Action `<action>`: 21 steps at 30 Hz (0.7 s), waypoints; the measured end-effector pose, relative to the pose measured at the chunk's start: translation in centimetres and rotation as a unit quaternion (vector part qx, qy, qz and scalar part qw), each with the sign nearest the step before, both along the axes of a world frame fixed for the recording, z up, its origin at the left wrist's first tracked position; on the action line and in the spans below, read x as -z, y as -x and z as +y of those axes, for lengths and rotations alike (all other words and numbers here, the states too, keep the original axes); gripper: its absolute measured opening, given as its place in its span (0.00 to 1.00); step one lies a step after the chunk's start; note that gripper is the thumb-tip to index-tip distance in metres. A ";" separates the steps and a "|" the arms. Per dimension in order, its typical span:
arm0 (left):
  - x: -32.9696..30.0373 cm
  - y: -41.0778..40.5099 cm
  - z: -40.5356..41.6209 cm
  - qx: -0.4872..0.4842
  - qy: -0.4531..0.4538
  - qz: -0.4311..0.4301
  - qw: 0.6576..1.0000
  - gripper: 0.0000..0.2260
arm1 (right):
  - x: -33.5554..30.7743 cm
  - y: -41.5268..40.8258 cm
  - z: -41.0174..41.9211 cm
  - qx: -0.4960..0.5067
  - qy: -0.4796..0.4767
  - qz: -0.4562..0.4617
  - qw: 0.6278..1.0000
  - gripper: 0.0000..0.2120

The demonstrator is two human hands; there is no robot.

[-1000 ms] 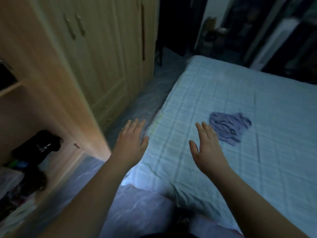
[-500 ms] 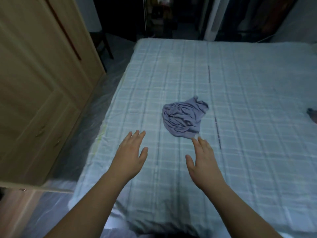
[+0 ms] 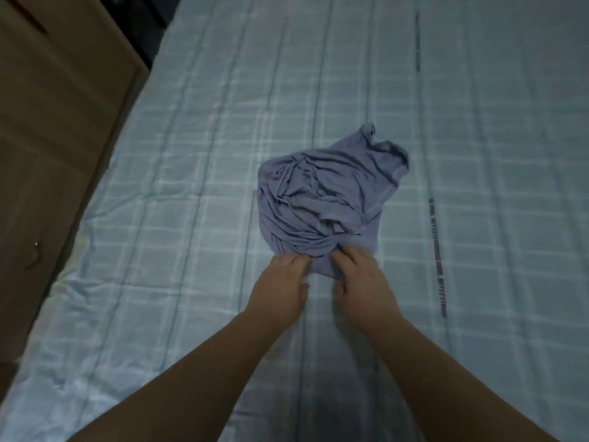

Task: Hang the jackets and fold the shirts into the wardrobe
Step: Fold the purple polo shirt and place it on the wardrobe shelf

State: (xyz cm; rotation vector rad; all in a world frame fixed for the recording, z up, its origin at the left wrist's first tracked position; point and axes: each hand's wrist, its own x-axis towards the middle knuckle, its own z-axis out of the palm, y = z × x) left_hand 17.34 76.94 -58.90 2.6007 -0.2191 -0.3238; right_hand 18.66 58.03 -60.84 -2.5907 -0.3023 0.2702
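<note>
The shirt (image 3: 322,202) lies crumpled in a heap near the middle of the bed (image 3: 478,122), directly ahead of both hands and touching them at its near hem; its bulk runs away from the person and a little to the right, ending in a loose flap at the far right corner, so its long axis is roughly fore-and-aft with a slight rightward tilt. The left hand (image 3: 280,288) and right hand (image 3: 363,282) sit side by side, almost touching, knuckles up, fingers curled down onto the near edge of the cloth; they seem to be pinching that hem, though the fingertips are hidden under the hands and I cannot tell how much fabric each has; neither hand is clearly nearer, both meet the same edge. The step in hand looks to be taking hold so as to lift or spread the shirt for folding; that will likely need the hands to part along the hem. Room is ample: bare checked sheet lies open to the right, far side and near side; the bed's left edge and the wardrobe (image 3: 57,122) beyond it stand well apart from the shirt.
</note>
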 end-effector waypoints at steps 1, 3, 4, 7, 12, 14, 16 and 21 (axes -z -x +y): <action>1.6 -0.6 -0.3 0.018 -0.021 0.005 1.000 0.22 | 1.6 -0.4 0.1 -0.004 0.020 -0.016 1.000 0.26; 3.8 -1.1 -0.7 0.036 -0.061 0.004 0.997 0.24 | 3.8 -0.9 0.3 0.017 0.049 -0.045 0.998 0.21; 4.4 -1.1 -0.9 0.034 -0.082 -0.002 0.996 0.23 | 4.4 -0.9 0.4 0.037 0.058 -0.058 0.996 0.16; 4.5 -1.3 -1.5 -0.002 -0.088 -0.051 0.995 0.10 | 4.2 -0.2 0.8 0.057 0.062 -0.093 0.992 0.03; 1.6 1.0 -1.9 0.005 0.007 -0.058 0.998 0.08 | -0.3 4.8 1.1 0.026 -0.004 -0.067 0.997 0.09; -0.4 3.3 -1.6 0.037 0.008 -0.075 0.996 0.09 | -2.6 7.5 1.2 0.023 -0.049 -0.056 0.997 0.11; -2.9 6.0 -1.0 0.044 0.014 -0.092 0.995 0.08 | -4.7 10.4 1.5 0.021 -0.076 -0.052 0.996 0.11; -9.6 14.8 1.6 0.024 0.131 -0.066 0.989 0.09 | -11.6 18.6 2.7 0.002 -0.111 -0.057 0.992 0.12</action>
